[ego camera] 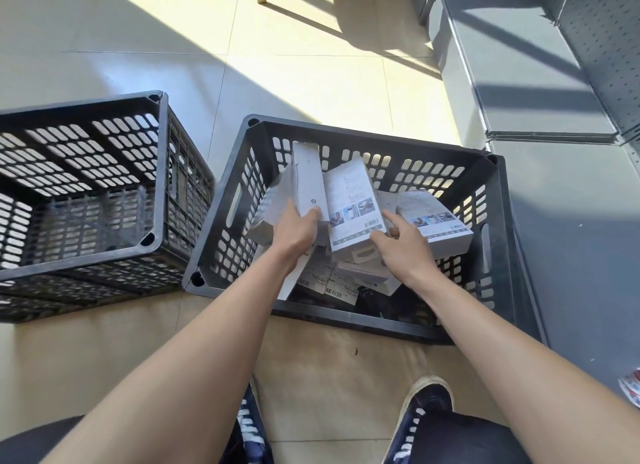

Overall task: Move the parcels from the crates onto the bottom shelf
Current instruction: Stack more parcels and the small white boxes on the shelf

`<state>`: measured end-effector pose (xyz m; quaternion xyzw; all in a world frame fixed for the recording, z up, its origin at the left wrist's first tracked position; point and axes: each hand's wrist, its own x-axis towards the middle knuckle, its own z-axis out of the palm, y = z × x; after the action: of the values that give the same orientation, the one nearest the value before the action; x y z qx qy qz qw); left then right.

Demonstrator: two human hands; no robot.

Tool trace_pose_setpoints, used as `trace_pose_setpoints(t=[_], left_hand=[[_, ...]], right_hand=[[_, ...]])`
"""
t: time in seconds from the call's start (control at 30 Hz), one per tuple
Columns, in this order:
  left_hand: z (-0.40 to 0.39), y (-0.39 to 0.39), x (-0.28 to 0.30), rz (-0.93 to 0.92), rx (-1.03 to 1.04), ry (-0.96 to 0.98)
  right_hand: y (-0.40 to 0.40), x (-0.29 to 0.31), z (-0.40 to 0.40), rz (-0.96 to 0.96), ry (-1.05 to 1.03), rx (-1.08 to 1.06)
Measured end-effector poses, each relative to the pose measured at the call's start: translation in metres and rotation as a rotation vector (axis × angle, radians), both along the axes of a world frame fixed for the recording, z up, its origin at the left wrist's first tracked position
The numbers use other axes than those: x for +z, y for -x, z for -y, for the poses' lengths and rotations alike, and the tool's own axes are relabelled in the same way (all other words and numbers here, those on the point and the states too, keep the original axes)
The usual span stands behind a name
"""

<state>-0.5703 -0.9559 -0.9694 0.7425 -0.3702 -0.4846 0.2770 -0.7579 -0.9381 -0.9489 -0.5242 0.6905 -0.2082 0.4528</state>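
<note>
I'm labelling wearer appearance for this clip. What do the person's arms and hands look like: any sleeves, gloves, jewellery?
Both forearms are bare with no sleeve in view. The left hand and right hand wear no gloves, and no rings, watch or wristband show.

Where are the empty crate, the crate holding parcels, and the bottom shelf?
empty crate (157,172): head view, on its right rim.
crate holding parcels (498,235): head view, on its right wall.
bottom shelf (519,65): head view, on its bare grey surface.

Left hand (294,233) grips a white parcel (310,183) in the right crate (498,193).
</note>
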Motion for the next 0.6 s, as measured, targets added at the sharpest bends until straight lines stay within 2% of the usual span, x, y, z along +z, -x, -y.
trace_pose_setpoints(t=[0.27, 0.6], left_hand=[[-0.001, 0.004, 0.001, 0.012, 0.038, 0.042], [-0.009, 0.003, 0.006, 0.074, 0.091, 0.08]], right_hand=[[0.001, 0.0, 0.007, 0.06, -0.008, -0.059], [-0.004, 0.009, -0.007, -0.078, 0.218, -0.097]])
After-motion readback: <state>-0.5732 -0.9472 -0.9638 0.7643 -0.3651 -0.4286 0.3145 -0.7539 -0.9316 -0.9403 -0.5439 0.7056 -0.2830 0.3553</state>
